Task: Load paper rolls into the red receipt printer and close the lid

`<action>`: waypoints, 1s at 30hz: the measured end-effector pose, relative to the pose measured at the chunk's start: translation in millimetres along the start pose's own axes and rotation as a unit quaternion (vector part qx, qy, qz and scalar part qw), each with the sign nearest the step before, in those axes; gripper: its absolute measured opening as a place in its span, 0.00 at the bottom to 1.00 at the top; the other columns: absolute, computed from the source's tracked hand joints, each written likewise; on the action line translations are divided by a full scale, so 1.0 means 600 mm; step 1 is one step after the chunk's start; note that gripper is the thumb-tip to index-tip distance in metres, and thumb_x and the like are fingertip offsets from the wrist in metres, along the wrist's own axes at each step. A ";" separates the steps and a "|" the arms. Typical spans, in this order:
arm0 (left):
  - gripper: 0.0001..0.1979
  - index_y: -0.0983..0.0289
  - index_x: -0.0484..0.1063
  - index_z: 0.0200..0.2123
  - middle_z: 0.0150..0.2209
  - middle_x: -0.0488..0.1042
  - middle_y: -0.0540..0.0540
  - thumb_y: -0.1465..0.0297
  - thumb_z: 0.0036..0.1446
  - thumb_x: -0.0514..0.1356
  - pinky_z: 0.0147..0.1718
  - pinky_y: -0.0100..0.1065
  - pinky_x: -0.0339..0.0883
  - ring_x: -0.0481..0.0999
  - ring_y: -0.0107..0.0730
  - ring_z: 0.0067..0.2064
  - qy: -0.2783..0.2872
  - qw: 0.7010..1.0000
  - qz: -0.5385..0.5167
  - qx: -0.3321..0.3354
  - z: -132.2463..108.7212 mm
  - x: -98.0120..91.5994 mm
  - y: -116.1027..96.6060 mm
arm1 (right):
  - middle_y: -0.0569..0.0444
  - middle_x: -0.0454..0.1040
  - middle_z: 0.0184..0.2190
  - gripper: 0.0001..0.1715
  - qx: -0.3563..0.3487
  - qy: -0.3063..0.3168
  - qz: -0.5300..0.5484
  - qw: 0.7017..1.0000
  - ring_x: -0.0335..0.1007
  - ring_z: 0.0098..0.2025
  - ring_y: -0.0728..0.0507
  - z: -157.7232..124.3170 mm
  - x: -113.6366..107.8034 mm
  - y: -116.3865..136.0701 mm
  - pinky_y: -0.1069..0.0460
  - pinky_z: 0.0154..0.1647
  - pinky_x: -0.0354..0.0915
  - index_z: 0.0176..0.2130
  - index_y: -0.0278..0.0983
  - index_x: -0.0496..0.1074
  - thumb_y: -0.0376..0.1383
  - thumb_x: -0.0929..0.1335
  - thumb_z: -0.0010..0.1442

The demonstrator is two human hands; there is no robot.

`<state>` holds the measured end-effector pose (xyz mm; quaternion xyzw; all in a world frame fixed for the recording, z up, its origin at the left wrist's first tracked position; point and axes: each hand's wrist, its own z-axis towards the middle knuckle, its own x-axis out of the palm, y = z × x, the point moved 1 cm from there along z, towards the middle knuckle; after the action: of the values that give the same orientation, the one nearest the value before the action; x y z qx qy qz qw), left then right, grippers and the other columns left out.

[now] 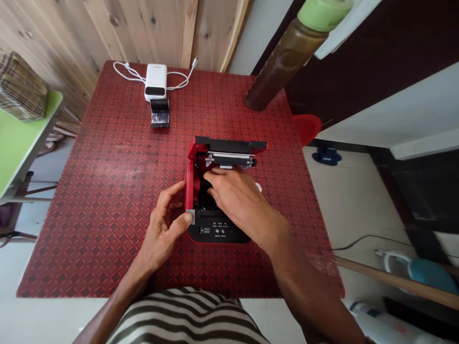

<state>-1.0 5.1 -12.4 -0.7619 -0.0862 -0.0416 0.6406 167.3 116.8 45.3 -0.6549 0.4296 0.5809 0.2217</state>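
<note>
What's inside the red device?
The right hand reaches into the device; dark interior shows left of the hand. Whatever lies under it is covered; can't tell if fingers hold anything.

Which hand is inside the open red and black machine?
The right hand: it dips into the machine. The left hand instead rests outside, at the front left corner.
</note>
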 end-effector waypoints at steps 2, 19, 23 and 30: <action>0.31 0.54 0.73 0.70 0.68 0.78 0.60 0.52 0.70 0.70 0.67 0.58 0.74 0.80 0.54 0.65 0.000 1.000 0.002 0.001 0.000 0.000 -0.001 | 0.42 0.87 0.50 0.19 -0.006 -0.016 0.009 1.000 0.84 0.52 0.34 -0.001 0.002 0.001 0.42 0.56 0.74 0.49 0.35 0.82 0.20 0.65 0.72; 0.28 0.53 0.73 0.70 0.68 0.80 0.60 0.54 0.71 0.70 0.65 0.53 0.76 0.82 0.53 0.67 0.003 0.999 0.011 0.033 0.002 -0.001 0.001 | 0.53 0.89 0.45 0.17 -0.165 -0.090 0.199 0.962 0.83 0.47 0.42 -0.082 -0.021 -0.040 0.46 0.53 0.77 0.45 0.41 0.85 0.27 0.68 0.78; 0.29 0.53 0.74 0.70 0.68 0.80 0.60 0.54 0.70 0.70 0.65 0.54 0.77 0.82 0.54 0.66 0.003 0.999 0.008 0.031 0.003 0.000 0.001 | 0.55 0.85 0.37 0.19 -0.166 -0.083 0.207 0.961 0.78 0.41 0.43 -0.070 -0.016 -0.035 0.48 0.48 0.73 0.37 0.40 0.81 0.26 0.67 0.78; 0.29 0.53 0.75 0.71 0.71 0.78 0.61 0.53 0.72 0.68 0.66 0.57 0.76 0.79 0.58 0.70 0.010 1.000 -0.003 0.016 0.001 -0.011 0.007 | 0.54 0.79 0.35 0.19 -0.140 -0.173 0.196 0.955 0.75 0.40 0.43 -0.078 -0.016 -0.026 0.47 0.44 0.71 0.37 0.40 0.74 0.25 0.64 0.79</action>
<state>-6.5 4.2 -17.5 -0.7509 -0.0827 -0.0500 0.6533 207.3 91.2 61.6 -0.4717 0.4190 0.7716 0.0810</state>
